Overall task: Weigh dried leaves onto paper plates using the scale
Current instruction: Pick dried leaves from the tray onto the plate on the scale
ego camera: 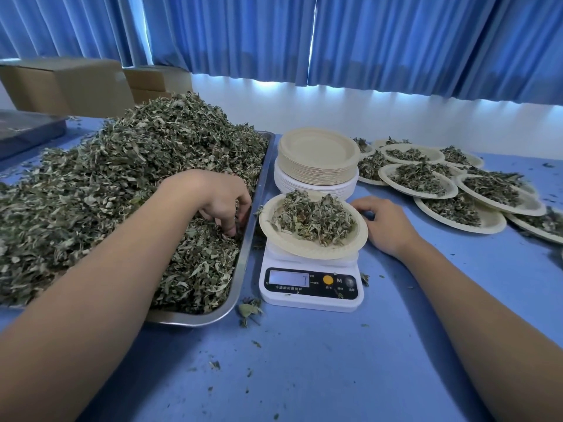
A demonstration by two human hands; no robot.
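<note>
A big heap of dried leaves [122,178] fills a steel tray [259,190] on the left. My left hand [219,199] reaches into the heap by the tray's right wall, its fingers curled down into the leaves. A white scale [310,287] stands in the middle, and a paper plate [304,248] with a mound of leaves [313,219] sits on it. My right hand [384,220] rests on the blue table [335,360] just right of that plate, fingers loosely bent and holding nothing.
A stack of unused paper plates [318,159] stands behind the scale. Several filled plates [441,184] overlap at the right. Cardboard boxes [70,83] and a dark tray [27,132] sit at the back left. Leaf crumbs lie scattered on the table.
</note>
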